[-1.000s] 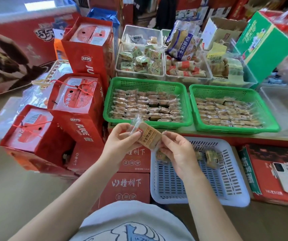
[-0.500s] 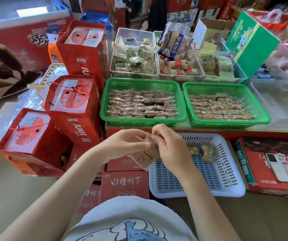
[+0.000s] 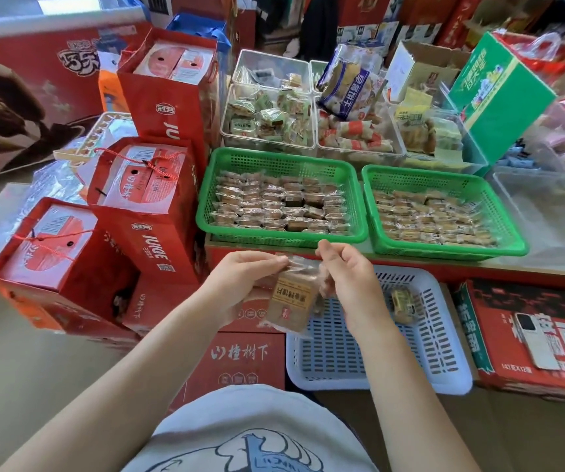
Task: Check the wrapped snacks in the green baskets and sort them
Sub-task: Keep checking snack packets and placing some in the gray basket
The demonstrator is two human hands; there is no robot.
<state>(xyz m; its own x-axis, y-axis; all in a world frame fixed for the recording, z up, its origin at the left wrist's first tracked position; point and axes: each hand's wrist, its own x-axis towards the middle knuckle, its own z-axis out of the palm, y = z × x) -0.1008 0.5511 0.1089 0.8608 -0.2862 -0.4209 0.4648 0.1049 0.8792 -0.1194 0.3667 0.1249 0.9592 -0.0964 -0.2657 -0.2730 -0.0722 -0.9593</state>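
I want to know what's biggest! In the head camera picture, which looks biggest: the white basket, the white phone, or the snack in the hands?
1. White basket, clearly largest.
2. Held snack and white phone look alike; the snack is nearer the camera, so I won't rank them.

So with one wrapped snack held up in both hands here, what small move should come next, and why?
Probably lower the wrapped snack into the white basket just beneath it. Both the left hand and right hand pinch its top edge, as if finishing a check, and that basket already holds one loose packet, apart from the green baskets.
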